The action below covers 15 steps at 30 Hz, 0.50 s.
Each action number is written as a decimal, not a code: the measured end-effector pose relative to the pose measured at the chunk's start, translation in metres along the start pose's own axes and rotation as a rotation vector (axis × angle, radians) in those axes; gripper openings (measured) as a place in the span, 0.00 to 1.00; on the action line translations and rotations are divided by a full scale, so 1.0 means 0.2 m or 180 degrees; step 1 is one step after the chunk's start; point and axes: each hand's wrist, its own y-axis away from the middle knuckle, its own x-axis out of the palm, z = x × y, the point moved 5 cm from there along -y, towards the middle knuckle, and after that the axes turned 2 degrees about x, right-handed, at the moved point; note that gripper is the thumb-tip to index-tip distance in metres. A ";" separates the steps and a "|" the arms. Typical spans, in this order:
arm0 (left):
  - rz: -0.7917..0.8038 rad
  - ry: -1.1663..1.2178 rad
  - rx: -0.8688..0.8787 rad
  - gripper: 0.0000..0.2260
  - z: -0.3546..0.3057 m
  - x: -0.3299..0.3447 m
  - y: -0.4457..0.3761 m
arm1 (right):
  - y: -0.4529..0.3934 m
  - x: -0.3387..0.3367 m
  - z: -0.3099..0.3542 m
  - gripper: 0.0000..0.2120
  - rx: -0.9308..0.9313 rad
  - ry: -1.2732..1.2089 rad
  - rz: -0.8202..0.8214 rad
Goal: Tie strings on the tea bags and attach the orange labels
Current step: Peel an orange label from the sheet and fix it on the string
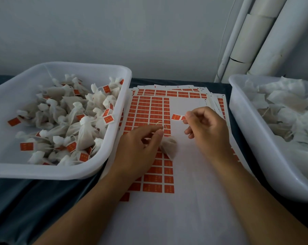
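Note:
My left hand (140,144) pinches the thin string (161,124) of a white tea bag (170,147), which hangs just below and right of its fingers over the label sheet. My right hand (207,128) pinches a peeled orange label (177,117) between thumb and forefinger, a little above and right of the string's loop. Under both hands lies a white sheet of orange labels (149,110), partly stripped on its right side.
A white tray (96,167) on the left holds several tied tea bags with orange labels. Another white tray (252,138) on the right holds several unlabelled white bags. More label sheets (169,92) are stacked behind. White pipes (241,41) stand at the back right.

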 end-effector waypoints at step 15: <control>0.0188 0.1269 -0.0001 0.11 -0.06 0.00 0.02 | 0.06 0.04 0.12 0.07 -0.0289 -0.0854 0.0356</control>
